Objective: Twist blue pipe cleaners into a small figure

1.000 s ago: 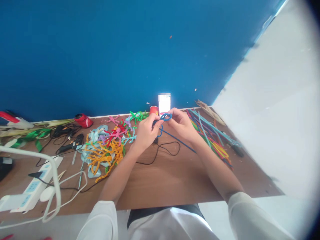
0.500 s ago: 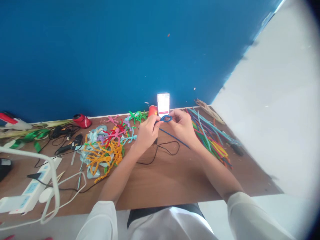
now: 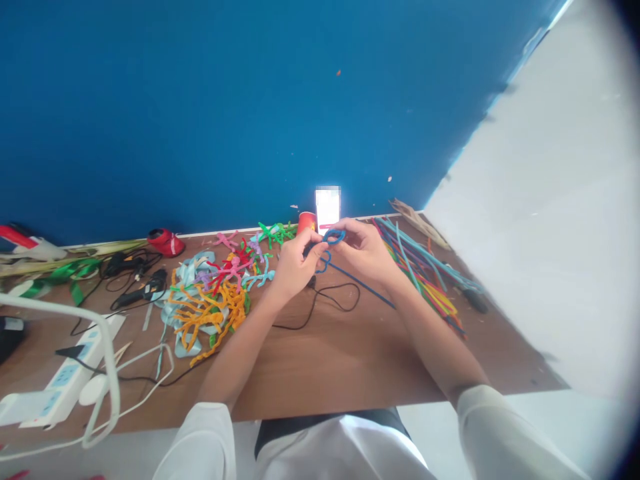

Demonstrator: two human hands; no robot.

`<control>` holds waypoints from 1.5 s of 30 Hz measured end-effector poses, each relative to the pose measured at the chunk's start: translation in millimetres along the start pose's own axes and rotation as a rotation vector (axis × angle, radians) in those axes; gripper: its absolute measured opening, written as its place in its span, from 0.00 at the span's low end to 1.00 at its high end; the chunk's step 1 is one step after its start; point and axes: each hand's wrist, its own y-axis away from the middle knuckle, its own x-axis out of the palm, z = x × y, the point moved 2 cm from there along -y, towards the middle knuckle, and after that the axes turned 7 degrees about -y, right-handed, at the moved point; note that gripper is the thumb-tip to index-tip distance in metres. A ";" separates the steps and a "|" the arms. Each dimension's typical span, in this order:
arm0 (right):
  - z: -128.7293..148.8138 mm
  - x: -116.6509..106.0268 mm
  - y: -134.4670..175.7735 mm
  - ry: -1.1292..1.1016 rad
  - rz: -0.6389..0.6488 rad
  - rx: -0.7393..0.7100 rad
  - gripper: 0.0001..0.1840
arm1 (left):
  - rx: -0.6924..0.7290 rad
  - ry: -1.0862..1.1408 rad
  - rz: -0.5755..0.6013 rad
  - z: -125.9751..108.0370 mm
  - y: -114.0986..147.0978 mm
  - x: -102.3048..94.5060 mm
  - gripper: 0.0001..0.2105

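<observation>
A blue pipe cleaner (image 3: 357,280) is bent into loops between my two hands, its long straight end slanting down to the right under my right wrist. My left hand (image 3: 299,262) pinches it with thumb and forefinger beside the loops. From the other side my right hand (image 3: 364,248) grips the upper loop in its fingertips. A second, lower loop hangs just under the left thumb. Right behind the hands stands a lit phone (image 3: 328,208), leaning by a red can (image 3: 307,221) that is partly hidden.
Left of my hands lie orange pipe-cleaner pieces (image 3: 207,313) and small pink figures (image 3: 235,268) on pale blue ribbon. Loose coloured pipe cleaners (image 3: 425,267) spread at the right. A black cable (image 3: 340,305) curls on the table. A power strip (image 3: 75,373) lies far left.
A lower loop now shows under my left thumb, and the straight end of the pipe cleaner reaches further down to the right. Both hands keep nearly the same place.
</observation>
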 end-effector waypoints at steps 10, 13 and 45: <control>13.9 0.5 4.7 0.192 -0.142 -0.091 0.09 | 0.089 -0.145 0.002 -10.6 3.5 -2.8 0.07; 16.0 3.0 6.0 0.244 -0.171 -0.148 0.09 | 0.075 -0.145 -0.012 -10.1 3.9 -2.5 0.06; 5.8 11.7 5.5 0.205 -0.172 -0.092 0.13 | 0.302 -0.401 -0.195 -2.8 3.2 -6.1 0.07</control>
